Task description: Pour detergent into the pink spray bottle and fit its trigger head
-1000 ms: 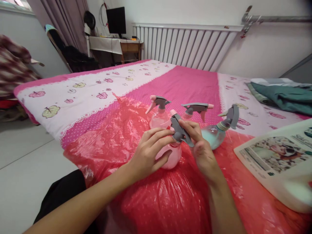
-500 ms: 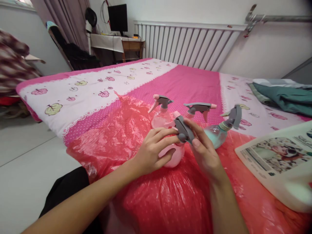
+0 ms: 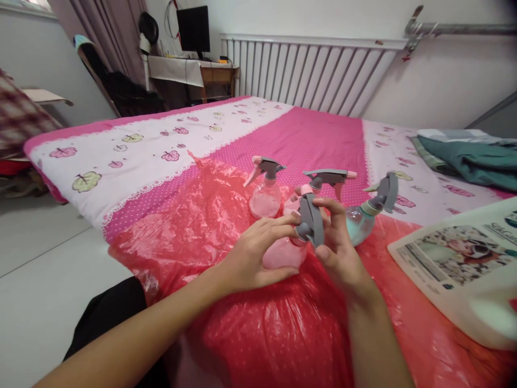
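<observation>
A round clear spray bottle with pink liquid (image 3: 283, 254) stands on a red plastic sheet (image 3: 173, 226) in front of me. My left hand (image 3: 258, 253) is closed around its body and neck from the left. With thumb and fingers, my right hand (image 3: 343, 248) grips the bottle's grey trigger head (image 3: 312, 218) from the right. Part of the bottle is hidden by my hands. Behind it stand a pink spray bottle (image 3: 265, 201) and another with a grey and pink head (image 3: 329, 177), its body mostly covered. A spray bottle with green liquid (image 3: 358, 223) is just right of my right hand.
At the right lies a large pale jug (image 3: 460, 264) with a picture label. The sheet covers part of a bed (image 3: 315, 129) with pink and white bedding. Folded green cloth (image 3: 480, 161) lies at the far right. A desk with a monitor (image 3: 194, 29) stands behind.
The grey trigger head has turned and shifted slightly right between my hands. My right fingers have changed their hold on it, and my left thumb has moved lower along the bottle.
</observation>
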`<state>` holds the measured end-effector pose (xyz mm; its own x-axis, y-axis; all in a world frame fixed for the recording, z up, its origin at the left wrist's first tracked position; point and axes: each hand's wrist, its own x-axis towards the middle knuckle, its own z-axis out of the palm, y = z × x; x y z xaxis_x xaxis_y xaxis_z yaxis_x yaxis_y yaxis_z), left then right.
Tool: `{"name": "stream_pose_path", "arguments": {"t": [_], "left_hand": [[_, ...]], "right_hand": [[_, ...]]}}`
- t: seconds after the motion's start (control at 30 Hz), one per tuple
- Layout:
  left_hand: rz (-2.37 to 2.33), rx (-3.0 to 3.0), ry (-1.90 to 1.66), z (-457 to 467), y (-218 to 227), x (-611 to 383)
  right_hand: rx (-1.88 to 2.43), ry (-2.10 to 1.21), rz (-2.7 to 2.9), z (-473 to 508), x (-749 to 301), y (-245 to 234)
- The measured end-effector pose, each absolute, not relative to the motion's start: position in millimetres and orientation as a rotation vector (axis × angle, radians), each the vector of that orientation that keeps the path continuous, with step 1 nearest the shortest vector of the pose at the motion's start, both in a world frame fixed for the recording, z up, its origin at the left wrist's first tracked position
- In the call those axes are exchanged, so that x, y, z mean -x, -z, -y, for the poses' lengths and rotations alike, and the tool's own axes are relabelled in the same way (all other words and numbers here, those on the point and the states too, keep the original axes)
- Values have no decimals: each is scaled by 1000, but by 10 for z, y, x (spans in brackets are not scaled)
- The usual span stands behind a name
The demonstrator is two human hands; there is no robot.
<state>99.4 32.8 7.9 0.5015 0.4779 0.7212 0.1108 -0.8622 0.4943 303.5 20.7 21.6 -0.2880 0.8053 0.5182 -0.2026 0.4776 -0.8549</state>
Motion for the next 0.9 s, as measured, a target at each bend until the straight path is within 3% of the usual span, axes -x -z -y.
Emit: {"name": "stream_pose_path", "arguments": {"t": [0.7,0.9], "left_hand": [[-658,-2362,-1273,-317,7,-995],[-719,-2280,-1222,-310,-11,-963]], "right_hand": [[677,-853,1558,-202,-3055,-119],[709,-572,1540,-245,-3028,-138]]}}
